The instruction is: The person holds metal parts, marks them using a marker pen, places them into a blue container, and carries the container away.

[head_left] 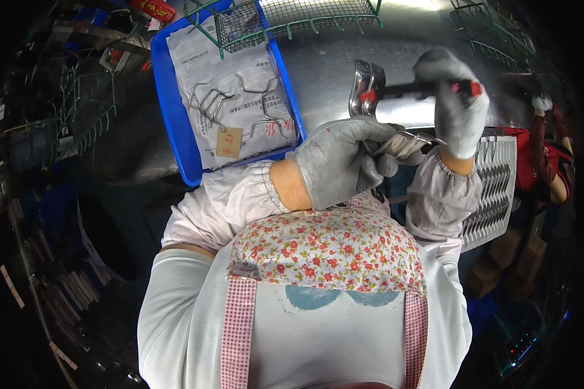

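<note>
My left hand (347, 159), in a grey glove, is closed around several shiny curved metal pieces (405, 145) in front of my chest. My right hand (459, 113), in a pale glove and blurred by motion, is raised to the right of it. It grips a black bar-shaped tool with red ends (412, 91), whose exact kind I cannot make out. The tool's left end lies over or near more polished curved metal pieces (363, 78) on the metal worktable (328, 61). Whether the tool touches them does not show.
Left of my hands, a blue tray (169, 123) lined with newspaper holds bent metal wires (211, 104) and a tan tag (228, 142). A green wire rack (285, 29) overhangs its far end. At right stand a light panel with slanted metal pieces (490, 188) and a co-worker in red (545, 162).
</note>
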A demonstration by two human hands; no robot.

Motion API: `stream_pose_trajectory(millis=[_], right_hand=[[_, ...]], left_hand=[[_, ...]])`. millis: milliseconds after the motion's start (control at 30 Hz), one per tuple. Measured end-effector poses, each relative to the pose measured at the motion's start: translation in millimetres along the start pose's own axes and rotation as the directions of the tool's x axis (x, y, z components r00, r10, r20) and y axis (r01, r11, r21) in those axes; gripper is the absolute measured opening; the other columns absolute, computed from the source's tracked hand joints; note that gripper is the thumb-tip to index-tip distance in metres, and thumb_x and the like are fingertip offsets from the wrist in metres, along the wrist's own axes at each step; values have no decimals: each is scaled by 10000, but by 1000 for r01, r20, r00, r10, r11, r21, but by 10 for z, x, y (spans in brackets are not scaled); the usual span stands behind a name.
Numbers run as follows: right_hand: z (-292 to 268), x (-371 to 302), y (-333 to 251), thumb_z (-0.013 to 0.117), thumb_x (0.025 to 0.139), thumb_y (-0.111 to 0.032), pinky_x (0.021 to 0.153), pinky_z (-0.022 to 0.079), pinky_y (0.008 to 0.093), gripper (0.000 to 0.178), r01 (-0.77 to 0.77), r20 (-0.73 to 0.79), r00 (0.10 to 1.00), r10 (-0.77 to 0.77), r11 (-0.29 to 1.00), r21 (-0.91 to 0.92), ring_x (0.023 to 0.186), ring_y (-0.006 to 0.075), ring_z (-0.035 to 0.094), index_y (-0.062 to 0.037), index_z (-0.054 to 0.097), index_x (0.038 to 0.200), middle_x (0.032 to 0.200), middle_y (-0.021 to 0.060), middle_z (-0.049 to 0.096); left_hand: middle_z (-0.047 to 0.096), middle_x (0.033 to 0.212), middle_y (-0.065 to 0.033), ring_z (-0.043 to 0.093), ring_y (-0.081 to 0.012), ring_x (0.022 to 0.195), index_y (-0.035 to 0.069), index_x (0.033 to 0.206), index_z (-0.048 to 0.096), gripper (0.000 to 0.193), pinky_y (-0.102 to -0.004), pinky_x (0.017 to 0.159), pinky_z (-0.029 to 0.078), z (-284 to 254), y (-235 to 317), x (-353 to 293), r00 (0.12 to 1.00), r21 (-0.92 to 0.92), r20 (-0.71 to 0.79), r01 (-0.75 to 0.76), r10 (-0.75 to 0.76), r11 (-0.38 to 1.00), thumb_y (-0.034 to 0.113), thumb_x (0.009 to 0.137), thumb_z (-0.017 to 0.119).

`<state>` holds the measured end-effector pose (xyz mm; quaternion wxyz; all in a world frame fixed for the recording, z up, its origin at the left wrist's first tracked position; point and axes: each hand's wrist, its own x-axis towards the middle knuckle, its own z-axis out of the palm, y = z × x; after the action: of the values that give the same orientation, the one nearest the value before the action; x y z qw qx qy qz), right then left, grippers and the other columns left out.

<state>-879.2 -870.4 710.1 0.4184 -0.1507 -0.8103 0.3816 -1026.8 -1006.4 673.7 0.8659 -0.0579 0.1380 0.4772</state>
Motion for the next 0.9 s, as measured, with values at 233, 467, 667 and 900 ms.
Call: stream_pose_trajectory(millis=[233, 467, 667, 900], right_hand=[[-276, -144, 136, 360, 973, -222, 844, 486, 345, 347, 215, -387, 921, -44, 886, 411, 941, 233, 610, 46, 557, 1070, 1046, 173, 605], [-242, -420, -113, 498, 905, -230, 831, 451, 359, 312, 87, -337, 941, 39, 932, 351, 899, 235, 597, 54, 568, 1010, 992, 176, 605], [16, -382, -309, 585, 859, -188, 785, 440, 310, 279, 6, -310, 945, 104, 942, 335, 827, 204, 588, 60, 588, 986, 930, 146, 613], [126, -176, -546, 626, 815, -123, 653, 435, 236, 186, -20, -178, 981, 77, 953, 301, 749, 146, 566, 39, 631, 905, 869, 94, 589]], left_hand=[[649, 883, -170, 656, -257, 808, -25, 1060, 555, 320, -339, 633, 549, 109, 157, -142, 984, 584, 75, -173, 159, 793, 178, 819, 609], [649, 926, -212, 655, -303, 858, -60, 1100, 520, 422, -357, 677, 564, 45, 275, -160, 987, 613, 133, -154, 91, 775, 48, 724, 678], [653, 904, -207, 660, -288, 824, -63, 1074, 541, 440, -342, 652, 559, 28, 342, -187, 981, 656, 170, -183, 93, 732, 82, 696, 712], [654, 911, -200, 659, -273, 824, -61, 1083, 547, 427, -324, 674, 546, 70, 341, -182, 981, 666, 172, -187, 95, 722, 92, 714, 698]])
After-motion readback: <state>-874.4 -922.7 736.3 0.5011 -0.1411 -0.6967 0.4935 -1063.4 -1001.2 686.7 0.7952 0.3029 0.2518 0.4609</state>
